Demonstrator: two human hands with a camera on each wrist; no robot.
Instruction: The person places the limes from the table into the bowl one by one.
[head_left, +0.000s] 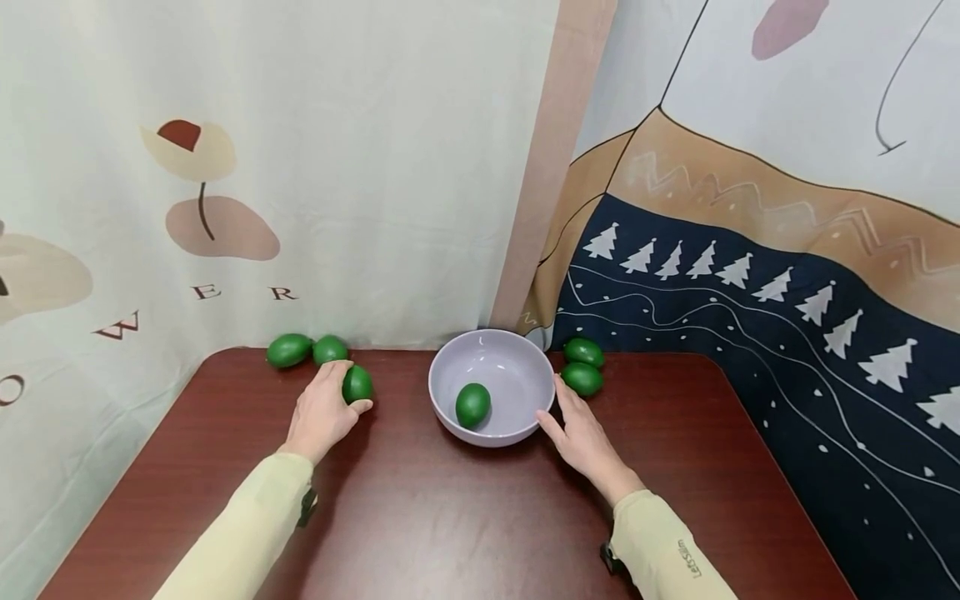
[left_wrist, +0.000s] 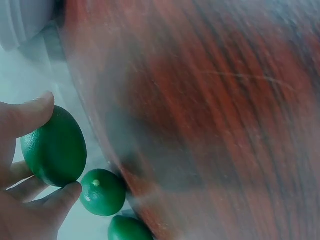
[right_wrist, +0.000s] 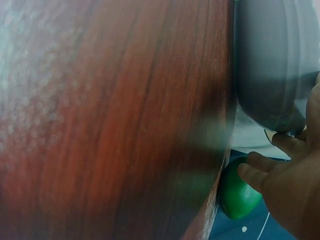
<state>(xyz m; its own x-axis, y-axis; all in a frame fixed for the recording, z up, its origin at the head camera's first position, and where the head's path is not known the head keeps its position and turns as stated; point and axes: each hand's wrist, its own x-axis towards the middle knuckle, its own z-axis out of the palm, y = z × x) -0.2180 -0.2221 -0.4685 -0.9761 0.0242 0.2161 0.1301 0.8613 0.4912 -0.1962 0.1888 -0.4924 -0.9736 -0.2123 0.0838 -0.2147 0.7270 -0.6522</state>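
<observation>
In the head view, my left hand [head_left: 326, 410] grips a green lime [head_left: 357, 384] between thumb and fingers. The left wrist view shows this lime [left_wrist: 55, 147] with the thumb on one side and fingertips on the other. Two more limes, one farther left [head_left: 288, 351] and one just behind the hand [head_left: 330, 350], lie at the table's back edge. A lilac bowl [head_left: 517, 379] stands at the back middle with one lime [head_left: 473, 405] inside. My right hand [head_left: 587, 437] touches the bowl's right side, its fingers extended. In the right wrist view, fingertips reach the bowl's outer wall [right_wrist: 270, 65].
Right of the bowl lie two limes, a rear one [head_left: 583, 352] and a front one [head_left: 582, 379], close to my right fingers. The dark red-brown wooden table [head_left: 450, 517] ends at printed curtains [head_left: 390, 167] hanging behind it and along the right.
</observation>
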